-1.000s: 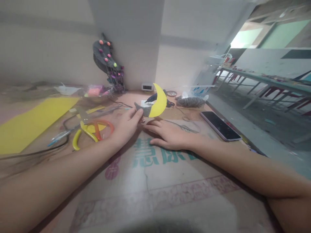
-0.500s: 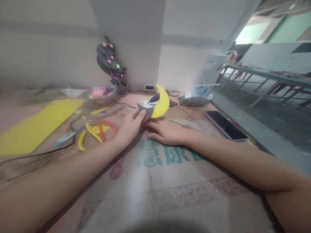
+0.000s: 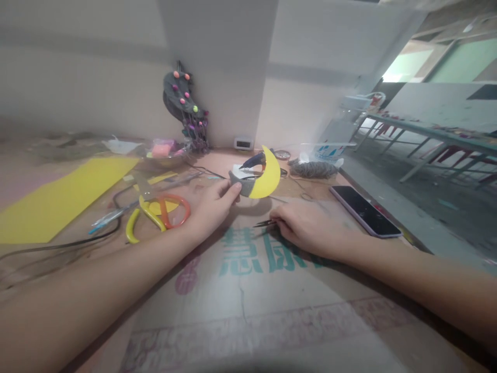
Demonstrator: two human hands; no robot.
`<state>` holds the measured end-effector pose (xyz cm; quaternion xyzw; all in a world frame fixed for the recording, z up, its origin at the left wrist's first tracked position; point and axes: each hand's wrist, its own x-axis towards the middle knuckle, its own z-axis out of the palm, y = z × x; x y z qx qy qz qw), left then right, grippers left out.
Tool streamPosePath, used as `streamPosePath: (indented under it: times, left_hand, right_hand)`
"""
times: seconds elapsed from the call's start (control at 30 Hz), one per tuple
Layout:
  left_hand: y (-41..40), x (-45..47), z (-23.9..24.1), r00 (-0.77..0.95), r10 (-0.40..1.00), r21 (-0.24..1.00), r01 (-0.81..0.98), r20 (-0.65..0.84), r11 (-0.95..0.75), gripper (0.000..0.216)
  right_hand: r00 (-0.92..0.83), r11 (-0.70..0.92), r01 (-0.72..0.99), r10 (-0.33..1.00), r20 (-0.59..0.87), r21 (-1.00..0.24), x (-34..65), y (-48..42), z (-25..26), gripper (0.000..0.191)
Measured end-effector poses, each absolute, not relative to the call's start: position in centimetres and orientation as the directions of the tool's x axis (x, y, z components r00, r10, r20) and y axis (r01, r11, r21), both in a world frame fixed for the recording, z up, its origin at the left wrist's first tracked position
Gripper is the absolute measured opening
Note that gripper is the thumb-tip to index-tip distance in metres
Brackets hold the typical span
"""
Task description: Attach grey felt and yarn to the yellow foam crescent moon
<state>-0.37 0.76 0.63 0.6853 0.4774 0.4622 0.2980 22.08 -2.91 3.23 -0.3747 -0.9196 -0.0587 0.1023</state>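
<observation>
A yellow paper crescent moon (image 3: 268, 177) is pinched by its grey-covered lower end between the thumb and fingers of my left hand (image 3: 222, 203). The grey covering looks like wrapped yarn; the rest of the crescent is bare yellow and points upward, above the table. To the right and nearer me, my right hand (image 3: 301, 223) is closed round a small dark pointed tool (image 3: 264, 223), its thin tip sticking out to the left. Its handle is hidden in my fingers, so I cannot tell snips from tweezers. The two hands are apart.
Scissors (image 3: 147, 215) with yellow and orange handles lie left, near a yellow sheet (image 3: 73, 197). Behind the crescent lie a glue gun (image 3: 252, 160) and a grey yarn bundle (image 3: 313, 169). A phone (image 3: 365, 210) lies right. A decorated grey crescent (image 3: 180, 96) stands by the wall.
My right hand has moved away from the crescent, to the right and nearer me, and the pointed tool now shows in it. My left hand still holds the crescent, slightly lower in view.
</observation>
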Motion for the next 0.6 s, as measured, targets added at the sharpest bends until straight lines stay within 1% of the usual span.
streamPosePath:
  times: [0.07,0.13,0.17,0.23,0.33,0.4,0.53,0.6]
  left_hand:
    - [0.5,-0.2,0.8,0.144,0.936,0.847,0.398,0.322,-0.353,0.034]
    - [0.2,-0.1,0.9,0.183,0.938,0.846,0.408,0.293,-0.344,0.035]
    - [0.1,-0.1,0.9,0.206,0.935,0.843,0.409,0.288,-0.350,0.035]
    - [-0.1,0.0,0.9,0.251,0.919,0.823,0.417,0.304,-0.386,0.035]
    - [-0.3,0.0,0.7,0.320,0.894,0.793,0.429,0.314,-0.432,0.036]
    - [-0.4,0.1,0.5,0.363,0.882,0.797,0.413,0.300,-0.441,0.036]
    - [-0.3,0.1,0.1,0.403,0.879,0.825,0.382,0.256,-0.416,0.035]
    - [-0.2,0.1,0.1,0.411,0.883,0.850,0.359,0.227,-0.386,0.038]
  right_hand:
    - [-0.699,0.752,0.658,0.632,0.335,-0.046,22.5,-3.5,2.7,0.029]
    - [-0.701,0.805,0.588,0.554,0.449,-0.074,22.9,-4.0,2.2,0.031]
    - [-0.695,0.816,0.573,0.533,0.482,-0.076,23.0,-4.1,2.0,0.029]
    - [-0.678,0.807,0.586,0.538,0.500,-0.074,23.2,-4.1,1.7,0.024]
    - [-0.637,0.755,0.654,0.584,0.503,-0.050,23.4,-3.8,1.6,0.022]
    - [-0.601,0.719,0.695,0.599,0.529,-0.025,23.5,-3.5,1.4,0.022]
    - [-0.544,0.677,0.735,0.624,0.561,-0.039,23.7,-3.3,1.0,0.019]
    - [-0.532,0.666,0.744,0.640,0.555,-0.055,23.7,-3.3,1.0,0.024]
